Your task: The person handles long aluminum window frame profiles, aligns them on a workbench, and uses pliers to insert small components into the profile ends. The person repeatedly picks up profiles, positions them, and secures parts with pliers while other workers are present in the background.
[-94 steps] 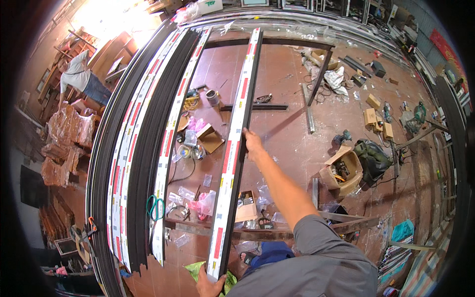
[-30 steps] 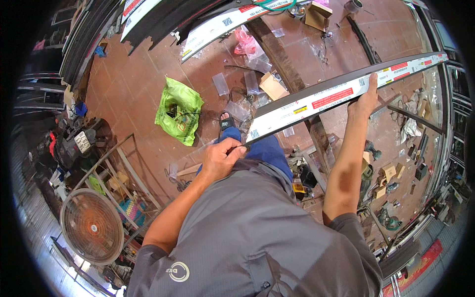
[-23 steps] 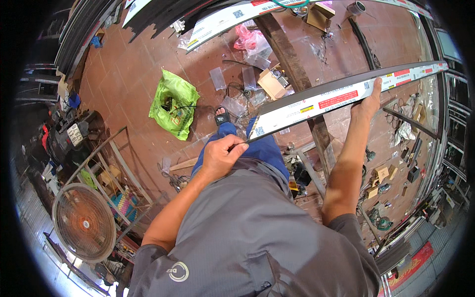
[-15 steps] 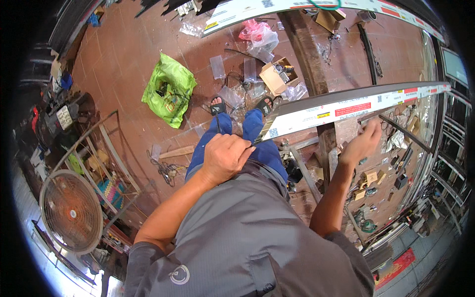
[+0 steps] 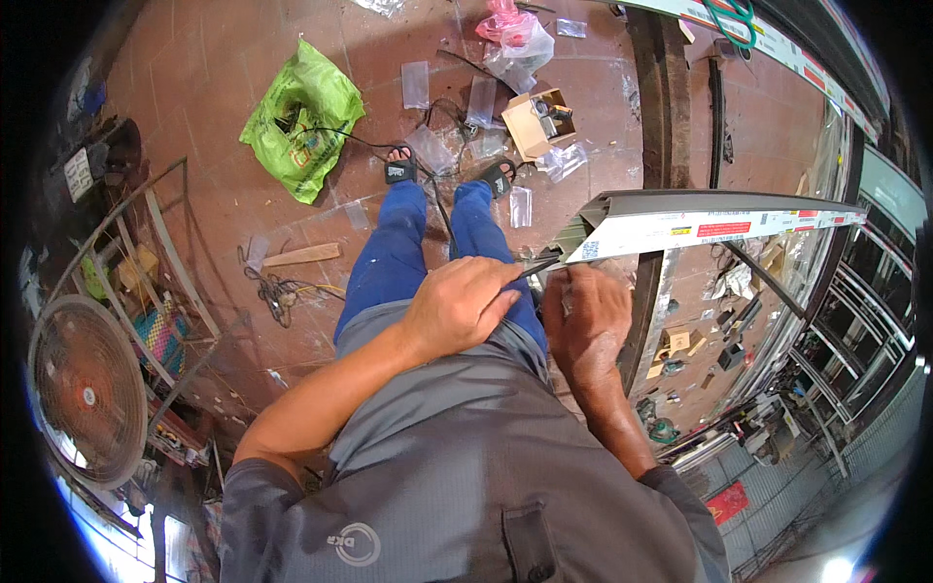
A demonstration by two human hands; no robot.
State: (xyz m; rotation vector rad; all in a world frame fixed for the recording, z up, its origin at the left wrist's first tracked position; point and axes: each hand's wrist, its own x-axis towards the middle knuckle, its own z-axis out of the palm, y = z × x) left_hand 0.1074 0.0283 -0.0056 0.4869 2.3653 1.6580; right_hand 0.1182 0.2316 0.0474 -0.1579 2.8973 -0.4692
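Note:
My left hand (image 5: 462, 307) is closed on a thin black strip (image 5: 537, 266) that looks like rubber. Its short end points right, to the cut end of a long metal profile (image 5: 700, 228). The profile is dark on top and has a white printed film along its near side. Just under that cut end, my right hand (image 5: 587, 321) is closed, fingers curled and thumb toward the strip; what lies between its fingers is hidden. A black length (image 5: 439, 209) runs from behind my left hand down between my legs toward a green plastic bag (image 5: 306, 126) on the floor.
A second film-covered profile (image 5: 792, 53) crosses the upper right, with a green cord (image 5: 734, 24) on it. Below are a brown beam (image 5: 666, 117), an open cardboard box (image 5: 530, 131) and clear plastic scraps. A round fan (image 5: 89, 394) and a metal frame (image 5: 160, 209) stand at left.
My right hand has come left from beside the profile's middle to its cut end, beside my left hand. My left hand has shifted slightly right with the strip. The whole view has shifted.

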